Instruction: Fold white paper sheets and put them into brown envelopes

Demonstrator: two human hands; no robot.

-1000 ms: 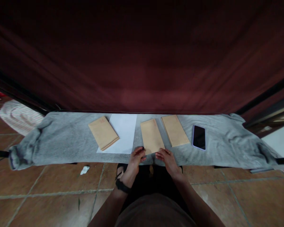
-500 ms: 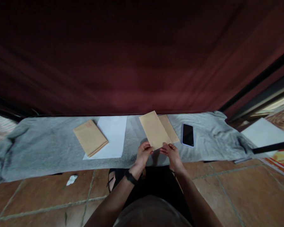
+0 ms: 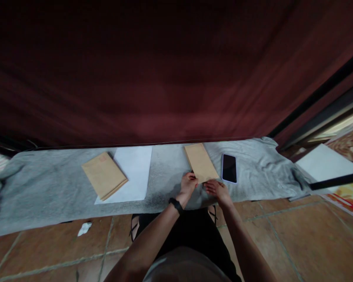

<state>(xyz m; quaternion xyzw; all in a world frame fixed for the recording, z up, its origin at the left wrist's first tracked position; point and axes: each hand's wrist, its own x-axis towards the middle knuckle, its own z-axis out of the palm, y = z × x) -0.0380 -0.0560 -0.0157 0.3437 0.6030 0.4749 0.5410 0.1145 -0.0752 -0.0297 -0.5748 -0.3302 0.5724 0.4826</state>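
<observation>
A brown paper envelope (image 3: pixel 202 161) lies over another brown envelope on the grey cloth, and only a strip of the lower one shows along the left side. My left hand (image 3: pixel 188 183), with a dark band at the wrist, pinches the top envelope's near left corner. At the near edge, my right hand (image 3: pixel 218 189) has its fingers stretched out toward the left, touching or just beside the paper. A phone (image 3: pixel 229 168) with a pale purple edge lies to the right of the envelopes.
Further left, a stack of brown envelopes (image 3: pixel 104 175) rests partly on white paper sheets (image 3: pixel 137 172). Grey cloth (image 3: pixel 50 184) covers the narrow bench. A dark red panel (image 3: pixel 170 98) rises behind it. White scrap (image 3: pixel 84 228) lies on the tiled floor.
The top envelope has moved right and down, now nearly covering the other one. My left hand moved with it, still pinching its corner; my right hand's fingers have loosened from the edge.
</observation>
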